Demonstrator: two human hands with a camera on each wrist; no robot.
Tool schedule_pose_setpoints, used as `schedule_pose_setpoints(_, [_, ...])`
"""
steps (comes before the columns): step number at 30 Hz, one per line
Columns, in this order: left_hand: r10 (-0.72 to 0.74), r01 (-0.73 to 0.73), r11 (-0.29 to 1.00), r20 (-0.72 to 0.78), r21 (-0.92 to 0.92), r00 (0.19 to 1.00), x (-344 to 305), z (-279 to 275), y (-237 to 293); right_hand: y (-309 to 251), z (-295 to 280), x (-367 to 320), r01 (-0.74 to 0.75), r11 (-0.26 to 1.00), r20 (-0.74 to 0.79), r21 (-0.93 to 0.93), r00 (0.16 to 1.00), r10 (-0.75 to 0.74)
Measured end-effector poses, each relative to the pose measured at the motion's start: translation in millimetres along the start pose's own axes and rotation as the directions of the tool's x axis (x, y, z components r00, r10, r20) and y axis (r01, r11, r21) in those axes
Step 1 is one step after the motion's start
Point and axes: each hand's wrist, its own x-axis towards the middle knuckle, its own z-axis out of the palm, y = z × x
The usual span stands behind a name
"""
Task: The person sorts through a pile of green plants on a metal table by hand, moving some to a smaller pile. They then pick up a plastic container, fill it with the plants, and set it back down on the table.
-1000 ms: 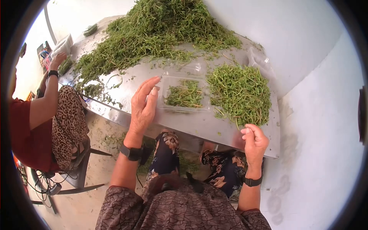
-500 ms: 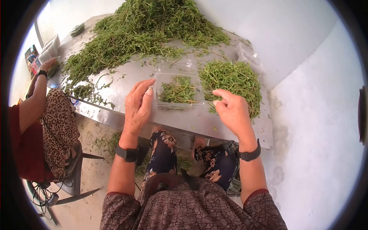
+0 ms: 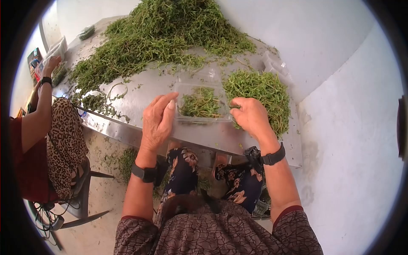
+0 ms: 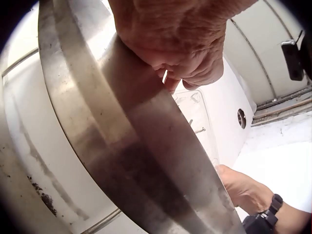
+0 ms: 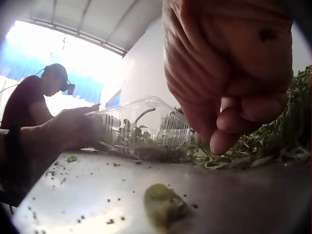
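A clear plastic box point(image 3: 202, 119) with green leafy stems point(image 3: 199, 102) inside stands on the metal table, its lid point(image 3: 197, 76) folded back behind it. My left hand point(image 3: 158, 121) rests along the box's left side, fingers fairly straight and thumb up. At the right side my right hand point(image 3: 252, 118) has its fingers curled and pinches a few green stems point(image 3: 234, 108) between thumb and forefinger. In the right wrist view its fingertips are low beside the box wall, partly hiding the stems. A smaller heap of greens point(image 3: 259, 93) lies just beyond this hand.
A large mound of greens point(image 3: 165, 38) covers the back of the metal table point(image 3: 204, 135). Clear plastic point(image 3: 276, 66) sits behind the smaller heap, near the wall. Another person's arm point(image 3: 37, 110) works at the left end, close to a packed box point(image 3: 59, 74).
My right hand has moved from the table's front edge, left and forward past the smaller heap, to the box's right side, its fingers closing on stems. My left hand stays beside the box.
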Motion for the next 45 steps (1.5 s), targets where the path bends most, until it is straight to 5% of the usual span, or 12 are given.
schedule_pose_setpoints(8, [-0.007,0.007,1.0,0.003,0.003,1.0,0,1,-3,10,6,5,0.047,0.999,0.011,0.021,0.999,-0.047])
schedule_pose_setpoints(11, [-0.008,0.008,1.0,0.013,0.002,1.0,0,0,-5,17,1,4,0.128,0.991,-0.113,0.043,0.986,-0.123])
schedule_pose_setpoints(17, [-0.007,0.007,1.0,0.004,-0.013,1.0,-1,1,-6,10,-24,1,0.054,0.876,-0.153,0.479,0.988,0.023])
schedule_pose_setpoints(21, [-0.001,0.001,1.0,-0.002,-0.014,1.0,-1,1,-5,-6,-37,-2,0.067,0.878,-0.167,0.474,0.986,0.015])
schedule_pose_setpoints(32, [-0.056,0.056,0.99,0.001,-0.132,0.998,-1,0,-3,-52,-25,1,-0.007,0.833,0.124,0.553,0.989,-0.074])
schedule_pose_setpoints(45, [-0.06,0.054,0.983,-0.032,-0.173,0.998,0,1,-2,-84,11,23,-0.027,0.852,0.26,0.523,0.957,-0.129])
